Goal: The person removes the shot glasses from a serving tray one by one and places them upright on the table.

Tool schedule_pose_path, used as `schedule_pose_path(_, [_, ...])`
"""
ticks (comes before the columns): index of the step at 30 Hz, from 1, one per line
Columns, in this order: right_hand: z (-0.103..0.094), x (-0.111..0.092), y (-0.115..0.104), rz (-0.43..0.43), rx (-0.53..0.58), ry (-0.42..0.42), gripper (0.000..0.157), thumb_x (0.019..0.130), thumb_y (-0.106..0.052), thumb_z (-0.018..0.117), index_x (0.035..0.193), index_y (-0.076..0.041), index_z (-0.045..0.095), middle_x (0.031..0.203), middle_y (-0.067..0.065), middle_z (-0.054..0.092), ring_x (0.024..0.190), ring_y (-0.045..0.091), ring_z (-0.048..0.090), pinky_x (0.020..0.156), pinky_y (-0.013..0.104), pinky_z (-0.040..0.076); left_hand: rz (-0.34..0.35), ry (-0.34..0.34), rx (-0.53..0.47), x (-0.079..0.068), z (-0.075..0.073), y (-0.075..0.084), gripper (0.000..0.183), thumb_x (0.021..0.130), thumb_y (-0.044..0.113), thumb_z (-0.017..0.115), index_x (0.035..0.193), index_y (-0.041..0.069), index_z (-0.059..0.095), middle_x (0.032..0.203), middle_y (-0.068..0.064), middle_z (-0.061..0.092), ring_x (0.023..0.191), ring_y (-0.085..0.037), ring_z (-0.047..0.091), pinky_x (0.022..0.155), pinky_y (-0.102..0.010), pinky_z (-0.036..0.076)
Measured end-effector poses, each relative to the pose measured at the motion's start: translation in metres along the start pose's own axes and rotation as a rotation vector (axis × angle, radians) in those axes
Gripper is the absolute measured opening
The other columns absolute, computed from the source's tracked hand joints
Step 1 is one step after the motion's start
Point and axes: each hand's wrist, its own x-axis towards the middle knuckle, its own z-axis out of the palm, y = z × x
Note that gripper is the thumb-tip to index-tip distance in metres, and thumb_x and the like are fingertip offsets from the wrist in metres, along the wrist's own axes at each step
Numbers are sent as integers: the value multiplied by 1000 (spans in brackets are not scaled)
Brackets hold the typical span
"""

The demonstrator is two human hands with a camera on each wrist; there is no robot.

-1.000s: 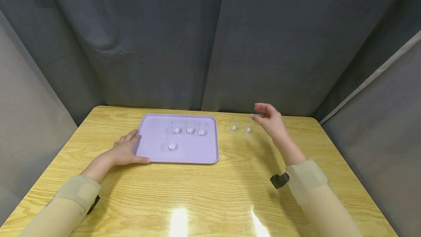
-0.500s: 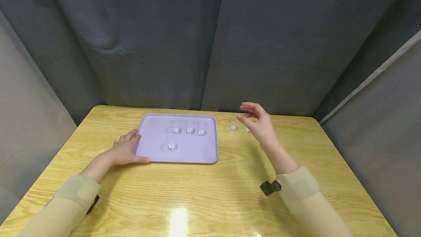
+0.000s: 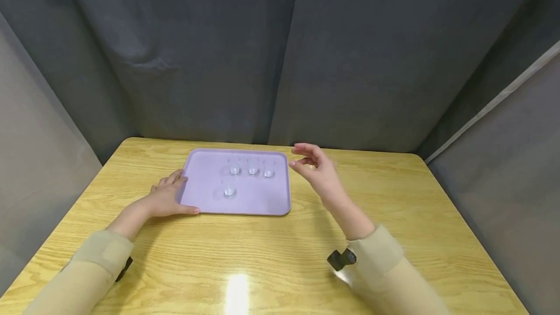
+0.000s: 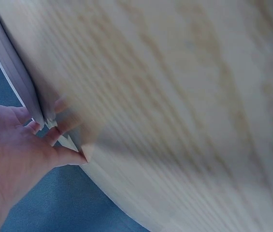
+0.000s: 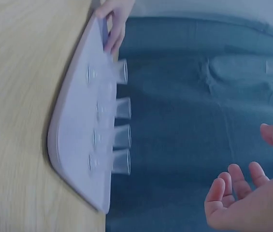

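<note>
Hovering near tray, right edge | right fingers apart | left fingers spread, touching left edge

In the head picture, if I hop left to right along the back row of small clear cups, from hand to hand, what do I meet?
The bare left hand → the left small, clear, round cup → the middle cup → the right cup → the bare right hand.
</note>
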Motion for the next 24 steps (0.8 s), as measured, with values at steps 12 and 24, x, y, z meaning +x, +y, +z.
schedule_pose_path(12, [45,-3,12,47,26,-71,43,84,-14,71,126,-14,57,122,6,60,98,22,55,77,27,46,-4,0,-10,1,0,2,120,66,73,67,145,-8,25,154,-25,7,134,-53,12,97,-78,10])
schedule_pose_path(24, [90,9,34,37,-34,-89,47,82,-15,74,126,-15,58,118,4,64,93,22,56,71,23,47,-2,-6,-2,1,2,2,121,65,75,66,145,-7,25,154,-25,7,134,-54,12,96,-78,10])
